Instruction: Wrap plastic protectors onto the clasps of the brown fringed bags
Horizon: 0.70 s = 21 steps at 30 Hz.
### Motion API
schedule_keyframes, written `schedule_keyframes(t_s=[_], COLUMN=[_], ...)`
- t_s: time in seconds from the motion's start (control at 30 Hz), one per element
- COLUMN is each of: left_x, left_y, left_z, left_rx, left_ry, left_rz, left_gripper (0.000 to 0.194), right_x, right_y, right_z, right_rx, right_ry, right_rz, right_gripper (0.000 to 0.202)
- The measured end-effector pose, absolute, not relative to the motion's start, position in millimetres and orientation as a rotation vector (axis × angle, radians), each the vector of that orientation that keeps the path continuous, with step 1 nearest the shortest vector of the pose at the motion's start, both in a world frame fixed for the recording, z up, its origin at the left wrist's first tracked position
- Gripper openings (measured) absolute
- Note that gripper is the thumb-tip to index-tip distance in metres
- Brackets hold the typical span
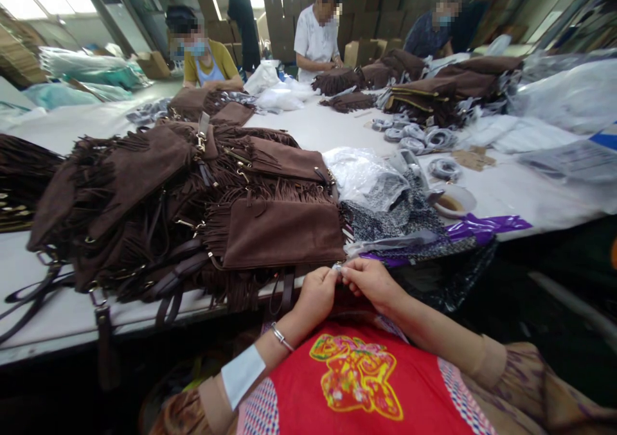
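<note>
My left hand (pixel 317 292) and my right hand (pixel 369 279) meet at the table's front edge, fingertips pinched together. Between them shows a small pale, shiny piece (pixel 337 267), too small for me to tell its kind. Just beyond lies a brown suede-like fringed pouch (pixel 286 232) with a zip. It rests against a heap of brown fringed bags (pixel 130 178) with straps and gold-coloured clasps. One strap end (pixel 103 338) hangs over the edge to the left of my hands.
Clear plastic wrap (pixel 369 181), black-and-white woven fabric (pixel 393 213) and a purple plastic strip (pixel 486 226) lie right of the pouch. Behind them are a tape roll (pixel 453 200) and several grey coils (pixel 414 136). Co-workers stand across the table (pixel 332 126) among more brown bags (pixel 457 81).
</note>
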<state>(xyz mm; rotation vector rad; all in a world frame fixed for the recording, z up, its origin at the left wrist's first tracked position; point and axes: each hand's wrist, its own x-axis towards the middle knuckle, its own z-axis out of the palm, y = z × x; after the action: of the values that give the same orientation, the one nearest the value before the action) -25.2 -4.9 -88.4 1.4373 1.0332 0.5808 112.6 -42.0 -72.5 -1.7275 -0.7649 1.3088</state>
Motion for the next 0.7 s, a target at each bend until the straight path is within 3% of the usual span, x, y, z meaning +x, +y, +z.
schedule_keyframes(t_s=[0.17,0.47,0.7], left_x=[-22.8,-29.8,-30.8], left_y=[-10.4,-5.7,-5.9], left_z=[-87.6,-86.8,-90.4], left_rx=[0.809,0.399,0.207], left_ry=[0.947,0.628,0.507], left_rz=[0.442,0.352,0.295], left_gripper=[0.035,0.029,0.026], right_x=[110.6,117.7,117.5], right_y=[-42.7,-43.0,-44.3], right_z=[-72.4,-75.8,-84.5], right_rx=[-1.649,-1.221,-1.177], right_ry=[-0.735,-0.426,-0.527], right_rz=[1.331,1.754,1.594], right_gripper=[0.018,0.024,0.027])
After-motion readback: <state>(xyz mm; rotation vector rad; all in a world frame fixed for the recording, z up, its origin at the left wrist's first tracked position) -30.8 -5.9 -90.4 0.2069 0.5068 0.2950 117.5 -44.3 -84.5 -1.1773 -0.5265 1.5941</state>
